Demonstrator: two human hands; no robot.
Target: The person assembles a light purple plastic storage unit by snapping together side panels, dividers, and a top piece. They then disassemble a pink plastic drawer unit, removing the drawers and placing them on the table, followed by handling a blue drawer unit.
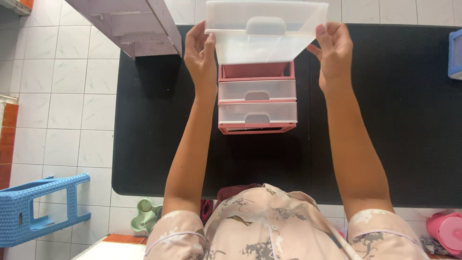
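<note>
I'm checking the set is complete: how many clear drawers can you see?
3. One clear drawer is held up by the left hand and right hand; two sit in the pink organizer: upper, lower.

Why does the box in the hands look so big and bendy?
Head view: the clear drawer sits close to the wide lens, so it looks stretched; the left hand and right hand are sharp; light is soft, with no hard glare.

The person wears a pale pink short-sleeved top printed with grey-brown branches and small birds. The sleeves end above the elbows and carry thin light piping near the hem. Both forearms are bare, with no watch or rings visible.
</note>
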